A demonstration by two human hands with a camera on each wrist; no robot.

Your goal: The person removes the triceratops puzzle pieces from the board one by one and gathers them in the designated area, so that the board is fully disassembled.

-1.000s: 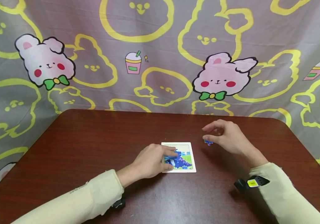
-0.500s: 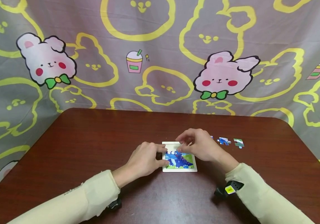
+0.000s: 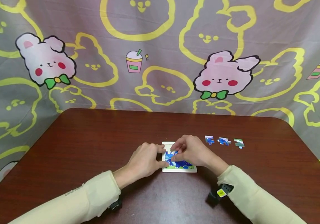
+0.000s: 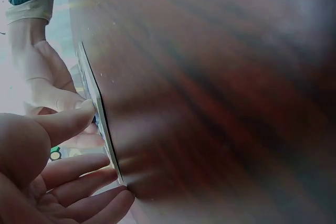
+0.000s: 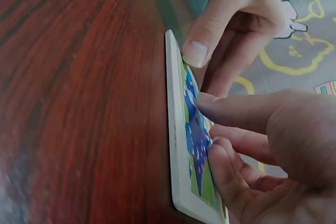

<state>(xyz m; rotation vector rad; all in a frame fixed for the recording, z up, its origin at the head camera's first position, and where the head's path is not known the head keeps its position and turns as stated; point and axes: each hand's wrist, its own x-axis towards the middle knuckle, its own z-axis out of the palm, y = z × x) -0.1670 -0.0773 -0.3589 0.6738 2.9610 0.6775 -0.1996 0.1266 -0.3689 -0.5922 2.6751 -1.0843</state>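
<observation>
The right hand [image 3: 189,152] has come back from the loose pieces at its right and now lies over the puzzle tray [image 3: 179,169], fingers bent and fingertips [image 5: 206,102] pressing down on the blue picture inside the frame. A second ago it was out beside the far piece [image 3: 209,139], and half a second ago it hovered over the tray's top edge; now it sits lower and nearer the wrist, which reads as a piece being seated in the picture. The piece itself is hidden under the fingers, so I cannot tell whether the hand pinches it or only pushes it flat. The left hand [image 3: 146,160] has hardly moved: its thumb [image 5: 202,38] and fingers clamp the tray's left edge, holding it steady on the table [image 3: 93,140]. In the left wrist view the same fingers [image 4: 79,174] curl against the tray's thin white rim. Three loose pieces lie uncovered in a row to the right of the right hand, well apart from it: the far piece, a blue one [image 3: 223,141] and a green one [image 3: 239,142]. So the puzzle is likely partly filled, with these three left to place.
</observation>
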